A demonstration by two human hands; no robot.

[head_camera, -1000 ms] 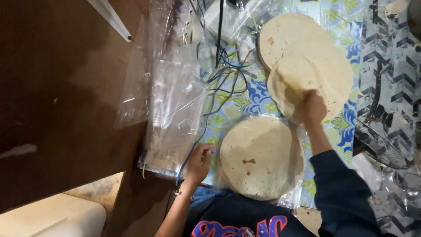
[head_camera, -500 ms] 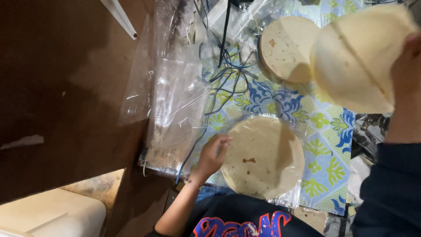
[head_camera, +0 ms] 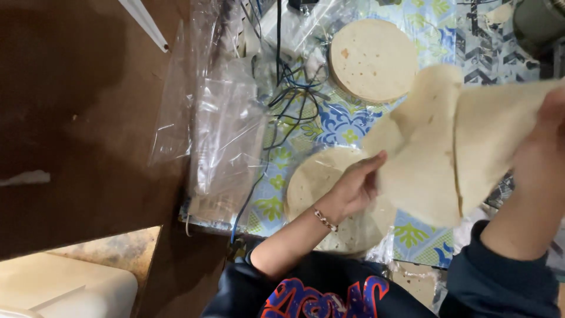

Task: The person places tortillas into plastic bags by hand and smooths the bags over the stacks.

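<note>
Holding limp tortillas (head_camera: pixel 447 159) at frame right, my right hand (head_camera: pixel 544 147) clamped on them, my left hand's (head_camera: pixel 353 188) open fingers touch their edge above the lower-centre stack (head_camera: pixel 312 182).

The left hand (head_camera: pixel 353 187) reaches up from its bare forearm, bracelet at the wrist, fingers extended against the lower-left edge of the lifted tortillas (head_camera: pixel 447 159). The right hand (head_camera: pixel 544 147), in a dark sleeve, grips their right side, raised high.
</note>
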